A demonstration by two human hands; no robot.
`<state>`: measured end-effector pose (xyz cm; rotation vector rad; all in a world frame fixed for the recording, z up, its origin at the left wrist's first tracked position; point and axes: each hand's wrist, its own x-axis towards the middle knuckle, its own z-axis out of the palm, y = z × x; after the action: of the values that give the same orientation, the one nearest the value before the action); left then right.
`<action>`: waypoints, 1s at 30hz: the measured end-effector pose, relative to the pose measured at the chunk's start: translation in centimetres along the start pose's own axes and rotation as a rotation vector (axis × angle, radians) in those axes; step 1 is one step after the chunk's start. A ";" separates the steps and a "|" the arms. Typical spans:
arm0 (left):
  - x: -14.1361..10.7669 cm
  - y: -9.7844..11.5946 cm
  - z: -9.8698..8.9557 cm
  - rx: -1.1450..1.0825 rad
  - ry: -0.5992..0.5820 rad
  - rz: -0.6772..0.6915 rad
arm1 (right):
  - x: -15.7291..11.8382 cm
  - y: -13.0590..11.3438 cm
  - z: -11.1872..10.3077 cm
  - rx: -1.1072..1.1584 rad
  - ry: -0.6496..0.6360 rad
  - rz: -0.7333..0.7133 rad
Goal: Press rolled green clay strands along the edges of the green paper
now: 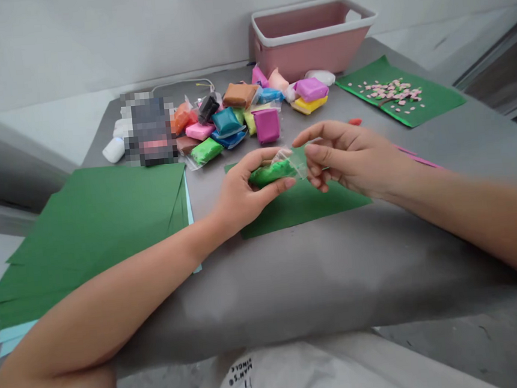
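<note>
My left hand (244, 186) is closed around a clear plastic packet of bright green modelling clay (274, 171), its fingers behind and its thumb in front. The crumpled clear end of the packet points to the right. Beside that end is my right hand (340, 153), its fingers curled toward the thumb and the index finger reaching over. What lies between those fingers, if anything, is hidden. Beneath both hands a dark green sheet of paper (278, 213) lies on the grey table.
Several coloured clay packets (227, 121) lie heaped at the back. Behind them stands a pink basket (314, 53). Green sheets (92, 214) are stacked at the left. At right rear lies a green sheet with a pink blossom tree (389, 92). A white bottle (113, 150) lies back left.
</note>
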<state>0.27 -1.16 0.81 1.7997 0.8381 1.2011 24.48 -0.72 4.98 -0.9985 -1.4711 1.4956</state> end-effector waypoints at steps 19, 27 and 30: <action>-0.4 0.5 -0.1 0.138 0.030 0.129 | -0.6 -0.7 -0.4 -0.253 -0.114 0.047; -0.3 1.0 0.1 0.148 0.029 0.053 | -0.7 -1.1 -0.4 -0.488 0.096 -0.146; -0.3 0.6 -0.1 0.139 0.028 0.077 | -0.8 -1.4 -0.5 -0.510 0.128 -0.255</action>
<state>0.13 -1.73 1.25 1.9462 0.8949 1.2456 25.28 -1.25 6.37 -1.1211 -1.8512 0.8745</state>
